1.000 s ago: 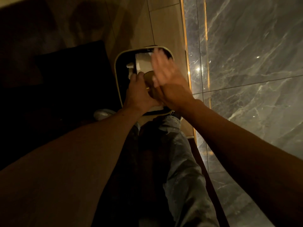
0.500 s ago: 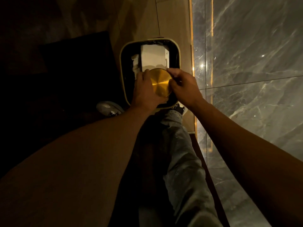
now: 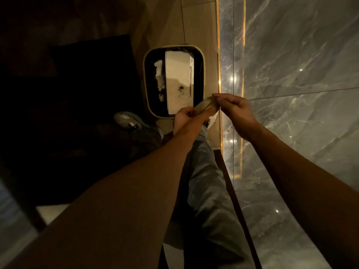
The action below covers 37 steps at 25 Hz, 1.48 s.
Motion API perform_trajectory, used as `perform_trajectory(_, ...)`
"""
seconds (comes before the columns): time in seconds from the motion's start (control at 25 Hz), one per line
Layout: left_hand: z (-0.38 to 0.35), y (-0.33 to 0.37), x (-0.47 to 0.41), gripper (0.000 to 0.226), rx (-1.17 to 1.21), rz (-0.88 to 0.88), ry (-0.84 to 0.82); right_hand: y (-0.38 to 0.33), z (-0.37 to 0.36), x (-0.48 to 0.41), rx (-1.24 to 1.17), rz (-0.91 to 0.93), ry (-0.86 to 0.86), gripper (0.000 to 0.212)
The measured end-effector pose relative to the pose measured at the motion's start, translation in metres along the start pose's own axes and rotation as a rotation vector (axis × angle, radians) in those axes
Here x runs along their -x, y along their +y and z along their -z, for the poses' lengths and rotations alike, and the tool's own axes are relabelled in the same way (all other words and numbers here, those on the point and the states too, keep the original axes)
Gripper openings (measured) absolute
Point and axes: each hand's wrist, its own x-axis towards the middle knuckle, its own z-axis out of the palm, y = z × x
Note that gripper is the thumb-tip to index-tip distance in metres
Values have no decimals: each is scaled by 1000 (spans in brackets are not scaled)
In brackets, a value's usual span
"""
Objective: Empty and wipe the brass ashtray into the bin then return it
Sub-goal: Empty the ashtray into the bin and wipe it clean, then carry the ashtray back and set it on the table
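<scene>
I see the brass ashtray (image 3: 206, 107) now off the bin (image 3: 202, 61), tilted edge-on; left hand (image 3: 184, 117) and right hand (image 3: 233, 107) both pinch it; ash lies in the bin, so emptying looks done.

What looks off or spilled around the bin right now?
Nothing spilled on the floor that I can see. The dark ash specks lie on the pale box inside the bin. The ashtray is held tilted between left hand and right hand, near the bin's corner.
</scene>
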Motion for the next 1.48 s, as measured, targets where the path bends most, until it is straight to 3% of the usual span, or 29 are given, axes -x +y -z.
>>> perform_trajectory(0.08,2,5,18,36,4,-9,-26,-12,4,17,5,-11,31,28)
perform_trajectory(0.28,17,39,77,55,38,15,-34,-57,10,68,-58,31,42,31)
perform_trajectory(0.44,41,73,125,31,134,21,-91,-104,7,117,-119,88,14,29)
perform_trajectory(0.6,69,92,169,50,23,-104,-211,-145,4,164,-113,186,13,29)
perform_trajectory(0.76,110,109,225,39,-81,-300,-312,-179,-8,212,-119,217,20,31)
perform_trajectory(0.92,154,110,267,40,-16,-525,-369,-207,-25,247,-159,291,-3,35)
perform_trajectory(1.16,215,87,309,99,-224,-825,-241,-236,-88,281,-83,418,-100,35)
perform_trajectory(1.28,256,69,314,102,-202,-961,-105,-245,-130,298,44,431,-164,43)
perform_trajectory(1.48,341,41,313,96,-173,-1067,50,-252,-207,324,287,496,-243,77)
